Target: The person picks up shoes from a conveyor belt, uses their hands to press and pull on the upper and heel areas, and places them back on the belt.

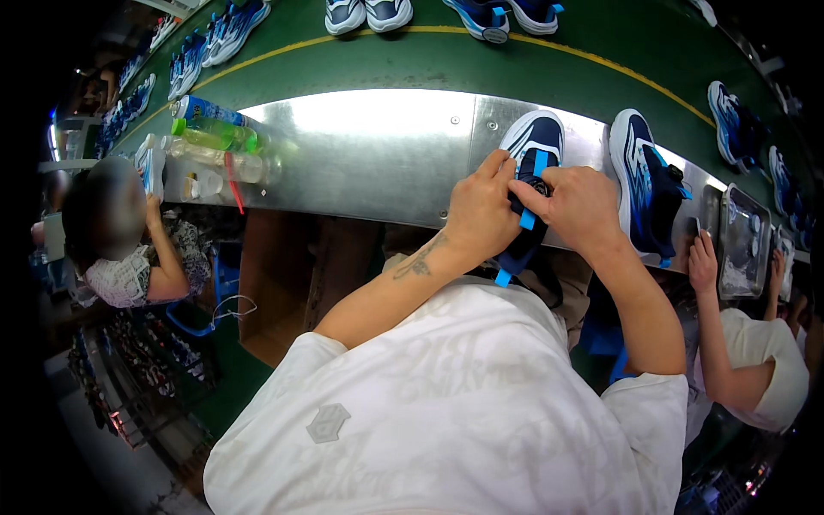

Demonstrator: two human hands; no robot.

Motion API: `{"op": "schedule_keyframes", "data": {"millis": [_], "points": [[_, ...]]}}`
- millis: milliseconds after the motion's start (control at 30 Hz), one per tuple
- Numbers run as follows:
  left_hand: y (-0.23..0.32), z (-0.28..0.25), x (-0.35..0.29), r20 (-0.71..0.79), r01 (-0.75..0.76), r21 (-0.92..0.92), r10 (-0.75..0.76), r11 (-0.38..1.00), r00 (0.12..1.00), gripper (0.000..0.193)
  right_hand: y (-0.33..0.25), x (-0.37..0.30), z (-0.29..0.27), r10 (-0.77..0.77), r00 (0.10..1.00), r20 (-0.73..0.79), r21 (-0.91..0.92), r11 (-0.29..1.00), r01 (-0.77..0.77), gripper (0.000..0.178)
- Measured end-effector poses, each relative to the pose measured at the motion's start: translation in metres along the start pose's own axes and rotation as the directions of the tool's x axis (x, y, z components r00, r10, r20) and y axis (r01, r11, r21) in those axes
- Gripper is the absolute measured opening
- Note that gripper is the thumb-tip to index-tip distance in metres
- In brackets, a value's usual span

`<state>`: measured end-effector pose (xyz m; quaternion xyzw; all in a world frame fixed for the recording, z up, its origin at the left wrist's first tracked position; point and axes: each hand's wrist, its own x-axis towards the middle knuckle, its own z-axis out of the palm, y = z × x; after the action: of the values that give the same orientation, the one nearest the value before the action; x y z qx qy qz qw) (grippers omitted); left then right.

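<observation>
A navy, white and light-blue sneaker (536, 136) rests on the metal ledge before me, its toe pointing away and its heel toward my body. My left hand (482, 210) is closed around the left side of its upper. With thumb and curled fingers, my right hand (585, 210) grips the round dark dial (538, 185) on the shoe's bright-blue tongue strap. My fingers cover part of the upper. Just to the right stands a matching sneaker (633, 176), upright and untouched, with blue pull tabs.
Several bottles, one a green bottle (215, 135), lie at the ledge's left end beside a red strip (233, 182). More shoes sit on the green conveyor (403, 64) beyond. A metal tray (743, 245) is at right. Co-workers sit on both sides; a cardboard box (287, 266) stands below the ledge.
</observation>
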<state>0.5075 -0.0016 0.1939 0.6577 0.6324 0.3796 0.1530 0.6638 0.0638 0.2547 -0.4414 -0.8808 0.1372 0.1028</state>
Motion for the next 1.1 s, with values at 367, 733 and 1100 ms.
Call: {"op": "schedule_keyframes", "data": {"millis": [367, 733, 1100], "points": [[-0.006, -0.003, 0.001, 0.027, -0.006, -0.090, 0.008, 0.996, 1.000, 0.045, -0.003, -0.017, -0.016, -0.291, 0.951, -0.106, 0.093, 0.949, 0.301, 0.049], [-0.078, -0.083, 0.050, 0.043, 0.275, -0.018, -0.274, 0.961, 0.961, 0.036, 0.107, -0.037, -0.084, -0.109, 0.993, -0.047, -0.265, 0.960, 0.093, 0.049], [0.037, -0.026, 0.021, 0.236, -0.021, -0.080, 0.040, 0.997, 0.971, 0.041, 0.057, -0.001, -0.012, -0.189, 0.954, -0.233, 0.090, 0.973, 0.215, 0.036]]}}
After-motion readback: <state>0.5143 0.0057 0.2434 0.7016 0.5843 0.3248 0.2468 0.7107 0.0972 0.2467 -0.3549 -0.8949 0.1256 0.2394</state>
